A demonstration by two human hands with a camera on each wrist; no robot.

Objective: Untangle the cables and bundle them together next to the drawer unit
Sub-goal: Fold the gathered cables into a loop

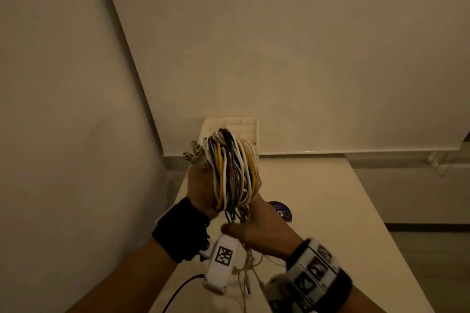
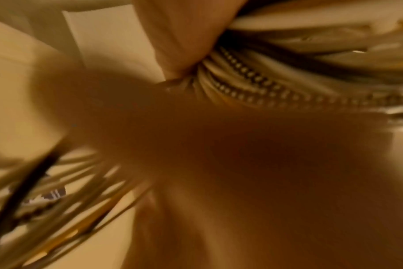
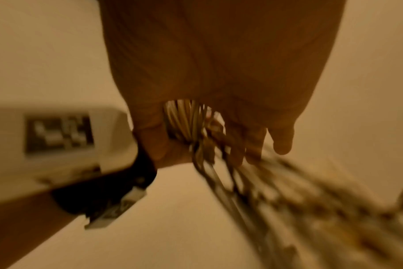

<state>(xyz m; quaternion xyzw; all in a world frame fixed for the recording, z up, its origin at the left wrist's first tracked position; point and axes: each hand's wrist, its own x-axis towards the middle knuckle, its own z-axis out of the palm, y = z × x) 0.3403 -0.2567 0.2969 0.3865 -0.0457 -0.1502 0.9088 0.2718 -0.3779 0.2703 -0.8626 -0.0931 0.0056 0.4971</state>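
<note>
A thick coil of white, yellow and black cables (image 1: pixel 234 170) is held up above the white table (image 1: pixel 318 211). My left hand (image 1: pixel 201 185) grips the coil from the left, and several metal plugs (image 1: pixel 194 154) stick out above it. My right hand (image 1: pixel 254 229) sits just below and grips the trailing strands (image 3: pixel 186 123), which hang down in thin loose ends (image 1: pixel 246 269). The left wrist view is blurred and shows braided and white cables (image 2: pixel 253 78) pressed against a finger (image 2: pixel 179 36). The white drawer unit (image 1: pixel 241 127) stands behind the coil against the wall.
The table runs into a corner, with a wall (image 1: pixel 63 109) close on the left. A round purple sticker (image 1: pixel 281 211) lies on the table right of my hands. A black cord (image 1: pixel 183 287) crosses the near edge. The table's right edge drops to the floor (image 1: pixel 419 249).
</note>
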